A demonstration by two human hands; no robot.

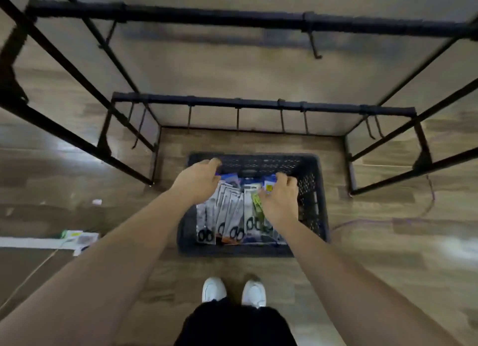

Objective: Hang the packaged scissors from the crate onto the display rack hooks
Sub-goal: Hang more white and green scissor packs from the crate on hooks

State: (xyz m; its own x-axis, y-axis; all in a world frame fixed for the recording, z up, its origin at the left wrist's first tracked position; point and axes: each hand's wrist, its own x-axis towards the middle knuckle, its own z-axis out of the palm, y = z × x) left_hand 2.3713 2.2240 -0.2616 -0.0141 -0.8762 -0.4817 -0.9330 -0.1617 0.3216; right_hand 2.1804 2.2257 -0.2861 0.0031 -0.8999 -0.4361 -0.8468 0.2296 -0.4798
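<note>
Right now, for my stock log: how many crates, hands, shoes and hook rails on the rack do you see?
Crate: 1
Hands: 2, left hand and right hand
Shoes: 2
Hook rails: 2, upper rail and lower rail
Total: 7
Scissors packs overlap and blur, so they are not counted.

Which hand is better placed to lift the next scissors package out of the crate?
Probably the right hand: its fingers curl at the top of the yellow-tagged package in the crate. The left hand lies over the other packages near the far rim, and no grip shows.
</note>
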